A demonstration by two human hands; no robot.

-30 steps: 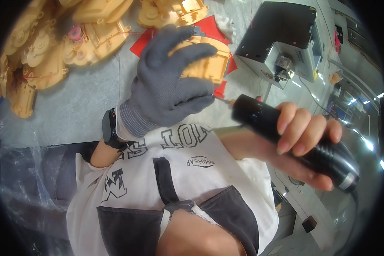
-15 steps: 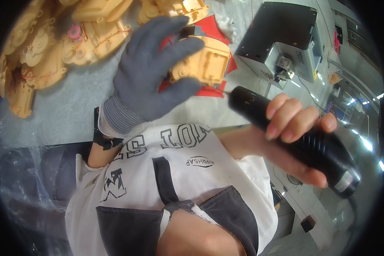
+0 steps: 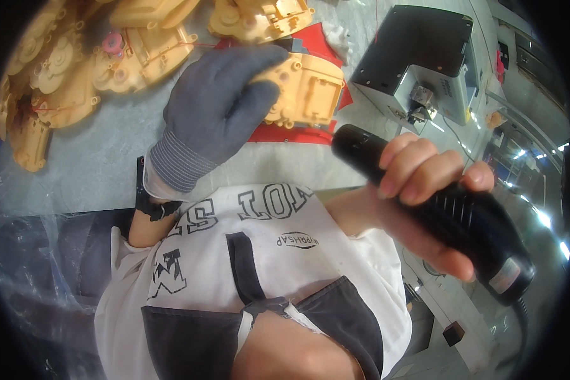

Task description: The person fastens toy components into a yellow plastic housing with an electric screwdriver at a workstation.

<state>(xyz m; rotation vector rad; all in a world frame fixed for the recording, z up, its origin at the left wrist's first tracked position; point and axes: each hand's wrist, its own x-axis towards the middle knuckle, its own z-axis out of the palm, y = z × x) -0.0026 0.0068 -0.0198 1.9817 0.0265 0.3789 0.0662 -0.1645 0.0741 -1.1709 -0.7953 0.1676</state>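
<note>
My left hand (image 3: 212, 107), in a grey knitted glove, closes over the left side of a yellow plastic housing (image 3: 310, 88). The thumb and fingers press on its edge and hide that end. The housing lies on a red fixture (image 3: 288, 134), which shows around its sides. Bare fingers of my right hand (image 3: 415, 171) wrap round a black electric screwdriver (image 3: 465, 221). The tool slants toward the housing, with its nose just off the lower right corner. Its bit is too blurred to make out clearly.
Several yellow housings (image 3: 139, 63) are heaped at the left, some with red wires and one with a pink wheel (image 3: 113, 43). Another yellow housing (image 3: 263, 19) lies beyond the fixture. A black-topped machine (image 3: 418, 50) stands at the right on the grey table (image 3: 123, 145).
My left hand's spread fingers have drawn in and closed on the housing's left side. The screwdriver's nose has shifted slightly left and up in my right hand.
</note>
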